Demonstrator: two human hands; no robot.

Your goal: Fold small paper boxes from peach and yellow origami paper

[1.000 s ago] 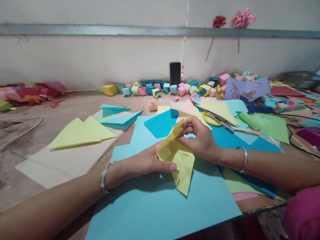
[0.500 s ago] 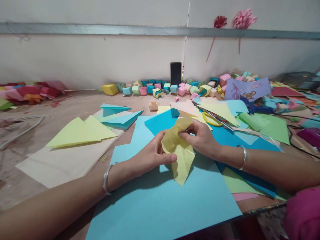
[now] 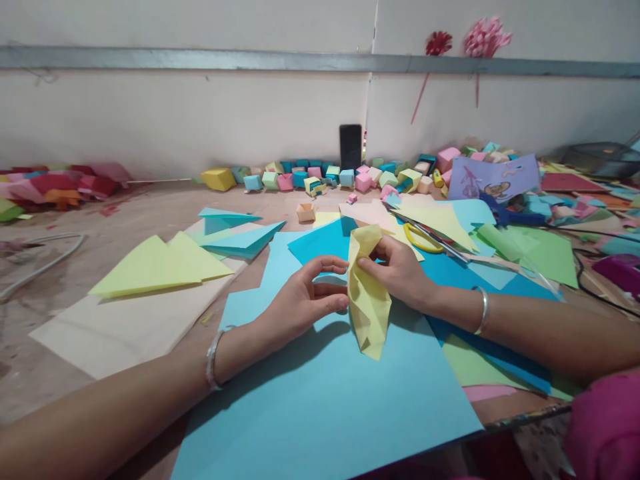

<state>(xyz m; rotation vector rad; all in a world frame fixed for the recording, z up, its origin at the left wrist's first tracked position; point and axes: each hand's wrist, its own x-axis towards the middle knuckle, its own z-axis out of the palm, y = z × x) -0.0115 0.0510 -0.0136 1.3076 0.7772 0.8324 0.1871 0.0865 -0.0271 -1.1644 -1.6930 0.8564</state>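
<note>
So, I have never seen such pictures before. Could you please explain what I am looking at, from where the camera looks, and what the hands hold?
There is no machine here: a person works with two bare hands. The camera sits on the person's head and looks forward and down, so you see what this person sees. The right hand pinches the top of a folded yellow paper, which hangs down over a big light blue sheet. The left hand is open beside it, the thumb tip near its edge. On the table lie more coloured sheets, yellow triangles to the left, and scissors with yellow handles behind the right hand. By the wall stand a row of small paper cubes and a dark phone.
</note>
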